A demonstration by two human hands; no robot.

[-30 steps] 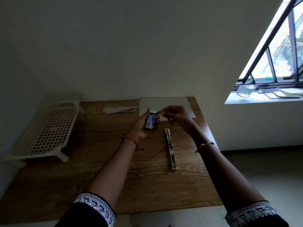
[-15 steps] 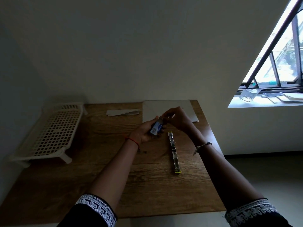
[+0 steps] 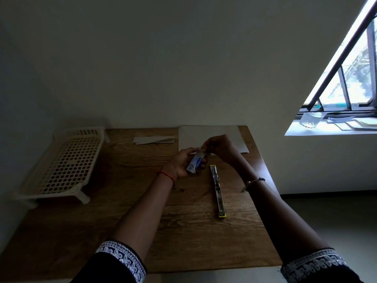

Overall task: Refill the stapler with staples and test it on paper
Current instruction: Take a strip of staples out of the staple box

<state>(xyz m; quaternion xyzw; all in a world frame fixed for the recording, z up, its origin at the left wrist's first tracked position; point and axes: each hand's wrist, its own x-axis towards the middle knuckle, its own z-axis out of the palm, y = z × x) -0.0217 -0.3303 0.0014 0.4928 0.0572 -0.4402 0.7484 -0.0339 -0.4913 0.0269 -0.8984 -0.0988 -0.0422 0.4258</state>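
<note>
The stapler [image 3: 217,190] lies opened out flat on the wooden table [image 3: 122,231], a long metal strip with yellow ends, pointing away from me. My left hand [image 3: 184,163] holds a small blue and white staple box [image 3: 196,164] just left of the stapler's far end. My right hand [image 3: 219,148] pinches at the box's open top end; what its fingertips hold is too small to tell. A white sheet of paper [image 3: 210,133] lies flat at the table's back edge, partly hidden behind both hands.
A white plastic lattice rack [image 3: 65,162] stands at the table's left. A folded paper strip [image 3: 154,139] lies near the back wall. The table's right edge drops to the floor. A glass [image 3: 310,119] and papers sit on the window sill at the right.
My left hand has tilted the staple box so its top leans toward the right hand. My right fingers have closed in on the box's open end. The stapler has not moved.
</note>
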